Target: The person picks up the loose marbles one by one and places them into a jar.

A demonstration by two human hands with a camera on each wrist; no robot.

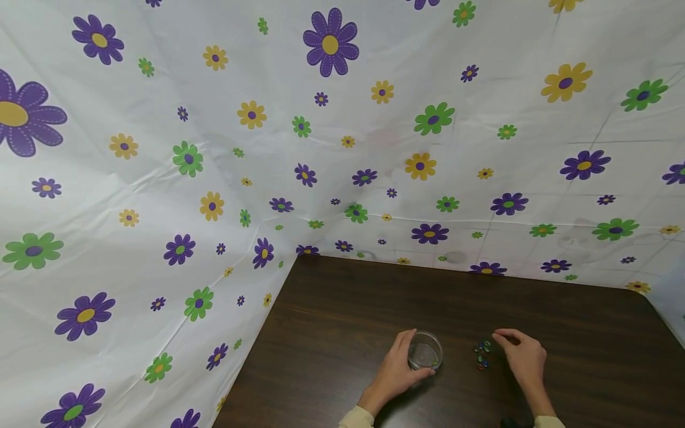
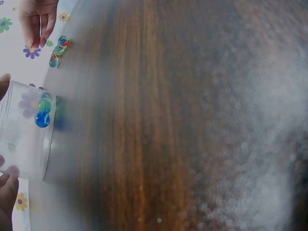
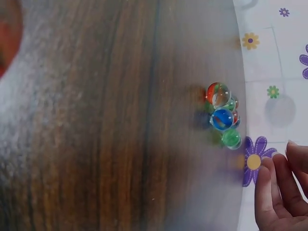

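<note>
Marbles (image 3: 222,119) right of dish (image 1: 423,353); left fingers (image 1: 404,345) hold it, right fingers (image 3: 265,195) narrow, seemingly empty; I'd pinch singly, dish steady.

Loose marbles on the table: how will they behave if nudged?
Likely to roll: the marbles look round, on a flat-looking table. Probably slippery to pinch, given their glossy highlights. One nudge may scatter several, since they sit bunched.

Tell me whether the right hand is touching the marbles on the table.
Apart. The right wrist view shows a plain gap between the right hand and the marbles, with a purple printed flower visible in it.
</note>
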